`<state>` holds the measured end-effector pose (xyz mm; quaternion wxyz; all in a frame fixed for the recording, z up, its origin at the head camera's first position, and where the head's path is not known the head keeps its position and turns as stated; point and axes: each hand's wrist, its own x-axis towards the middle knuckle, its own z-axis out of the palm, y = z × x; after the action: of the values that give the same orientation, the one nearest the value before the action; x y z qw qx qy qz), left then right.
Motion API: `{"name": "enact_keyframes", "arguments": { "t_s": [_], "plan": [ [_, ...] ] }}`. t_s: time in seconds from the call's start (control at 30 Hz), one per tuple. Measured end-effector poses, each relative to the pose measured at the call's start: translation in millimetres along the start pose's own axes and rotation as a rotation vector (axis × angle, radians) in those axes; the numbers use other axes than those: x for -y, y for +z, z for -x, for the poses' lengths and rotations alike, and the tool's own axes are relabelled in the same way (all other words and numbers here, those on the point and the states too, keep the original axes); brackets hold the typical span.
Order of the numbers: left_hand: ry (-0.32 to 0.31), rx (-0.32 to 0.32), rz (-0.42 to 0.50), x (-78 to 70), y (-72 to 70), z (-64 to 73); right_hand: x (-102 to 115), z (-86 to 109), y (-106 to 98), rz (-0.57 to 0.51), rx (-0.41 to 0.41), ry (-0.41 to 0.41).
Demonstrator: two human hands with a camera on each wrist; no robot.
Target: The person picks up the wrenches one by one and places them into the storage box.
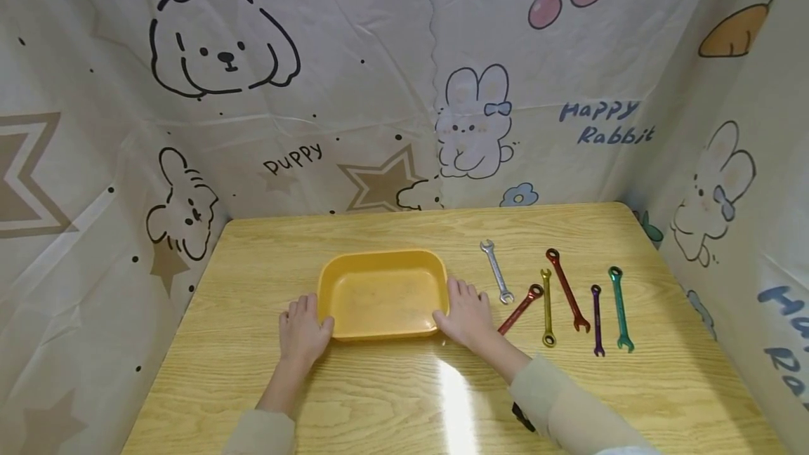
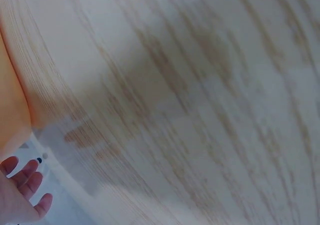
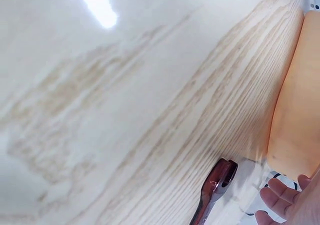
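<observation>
A shallow yellow plastic tray (image 1: 382, 332) lies on the wooden table, with nothing inside it. At its left side is my left hand (image 1: 302, 332), thumb at the front left corner and fingers along the wall. My right hand (image 1: 468, 313) touches the right side, thumb at the front right corner. In the left wrist view, loosely bent fingers (image 2: 31, 182) show beside the orange-looking tray wall (image 2: 12, 95). The right wrist view likewise shows relaxed fingers (image 3: 275, 197) below the tray wall (image 3: 295, 100). Neither wrist view shows fingers wrapped round the tray.
Several wrenches lie to the right: silver (image 1: 496, 272), short red (image 1: 521, 307), gold (image 1: 547, 309), long red (image 1: 569, 291), purple (image 1: 597, 321) and teal (image 1: 620, 310). My right forearm crosses close to the short red one. Printed curtains (image 1: 379, 90) enclose the table.
</observation>
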<state>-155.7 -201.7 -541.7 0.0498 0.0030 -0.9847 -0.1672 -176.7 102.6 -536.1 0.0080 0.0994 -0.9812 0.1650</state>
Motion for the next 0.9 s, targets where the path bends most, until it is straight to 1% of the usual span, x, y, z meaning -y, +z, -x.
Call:
{"name": "enact_keyframes", "arguments": {
  "t_s": [0.13,0.33,0.57,0.7,0.9],
  "plan": [
    [-0.003,-0.004,0.009,-2.4,0.1,1.5,-0.8,1.7,-0.5,-0.003,-0.002,-0.002],
    [-0.004,0.013,0.017,-6.1,-0.1,5.3,-3.2,4.4,0.2,0.023,-0.007,0.010],
    [0.008,-0.019,0.010,-7.4,2.4,7.5,-3.9,6.9,-2.3,0.021,-0.019,0.008],
    [0.005,-0.010,0.008,-7.2,3.2,7.5,-3.0,8.2,-3.5,0.013,-0.020,0.008],
    [0.001,0.006,-0.003,-6.2,0.6,7.6,-3.9,7.2,0.8,0.007,-0.024,0.012]
  ]
}}
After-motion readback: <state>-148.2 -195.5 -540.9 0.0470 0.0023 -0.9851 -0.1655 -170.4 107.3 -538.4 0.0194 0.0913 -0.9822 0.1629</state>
